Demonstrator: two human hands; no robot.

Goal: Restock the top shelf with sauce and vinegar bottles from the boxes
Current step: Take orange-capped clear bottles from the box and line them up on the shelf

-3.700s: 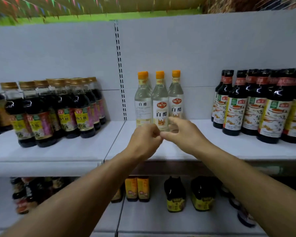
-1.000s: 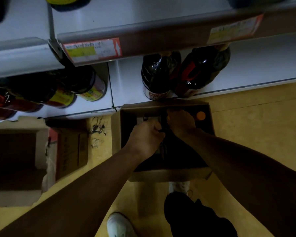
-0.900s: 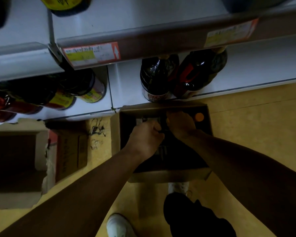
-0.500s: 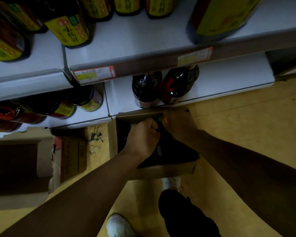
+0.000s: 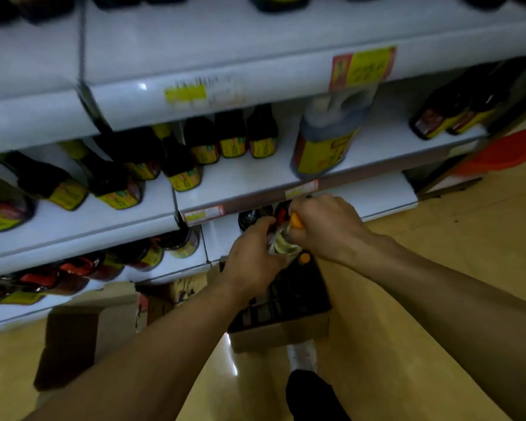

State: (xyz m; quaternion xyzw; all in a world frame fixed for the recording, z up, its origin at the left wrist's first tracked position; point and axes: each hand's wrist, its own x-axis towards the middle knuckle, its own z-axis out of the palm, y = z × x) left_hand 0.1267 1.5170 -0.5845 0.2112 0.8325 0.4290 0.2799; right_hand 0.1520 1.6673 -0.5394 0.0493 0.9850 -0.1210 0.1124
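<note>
While both hands meet above the open box (image 5: pixel 281 335), they hold clear bottles (image 5: pixel 283 243) with orange caps; exact count unclear, blurred. Glass see-through, pale contents, one orange cap (image 5: pixel 296 221) showing at the right thumb. Bottles sit just off centre frame, over the box's 12 o'clock edge and in front of the bottom shelf (image 5: pixel 377 197).

Left hand (image 5: pixel 252 259): fingers curled round the bottle bodies from 9 o'clock. Right hand (image 5: pixel 325 227): curled over the neck and cap from 3 o'clock. Knuckles nearly touching.

Box on the yellow floor (image 5: pixel 438 268), dark inside with dividers; another orange cap (image 5: pixel 304 258) still in it at 12 o'clock.

At 8 o'clock of the box, a second cardboard box (image 5: pixel 82 338). Shelves from 9 to 1 o'clock carry dark bottles (image 5: pixel 182 168) with yellow labels; a big brown jug (image 5: pixel 325 141) at 1 o'clock. A shoe (image 5: pixel 301 357) at 6 o'clock of the box.
</note>
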